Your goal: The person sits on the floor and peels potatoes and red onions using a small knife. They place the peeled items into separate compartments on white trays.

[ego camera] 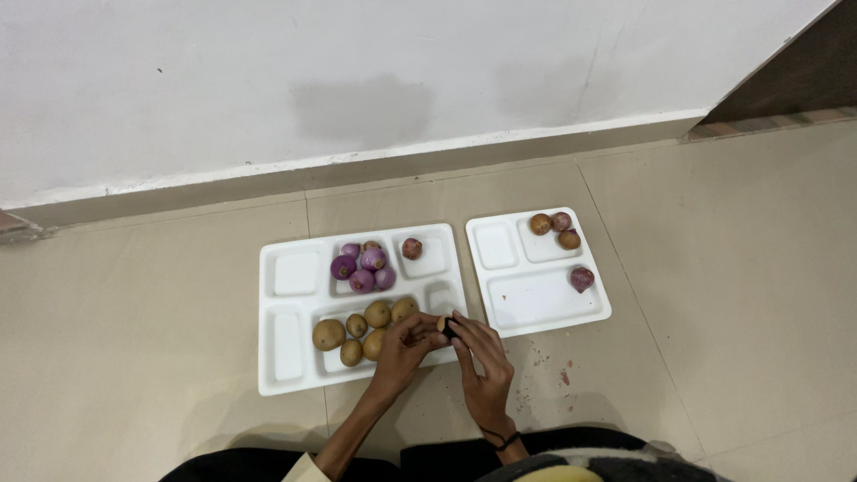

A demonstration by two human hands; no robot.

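My left hand (406, 344) and my right hand (478, 353) meet over the near right corner of the larger white compartment tray (286, 361). Together their fingertips pinch a small potato (442, 326), mostly hidden by the fingers. Beside my left hand, several brown potatoes (361, 330) lie in the tray's big front section. Purple onions (364, 266) fill a rear compartment, and one reddish onion (411, 248) sits alone in the compartment to their right.
A smaller white tray (527, 303) lies to the right, holding three small potatoes and onions (555, 228) at the back and one purple onion (582, 278) at its right edge. Both trays rest on beige floor tiles near a white wall.
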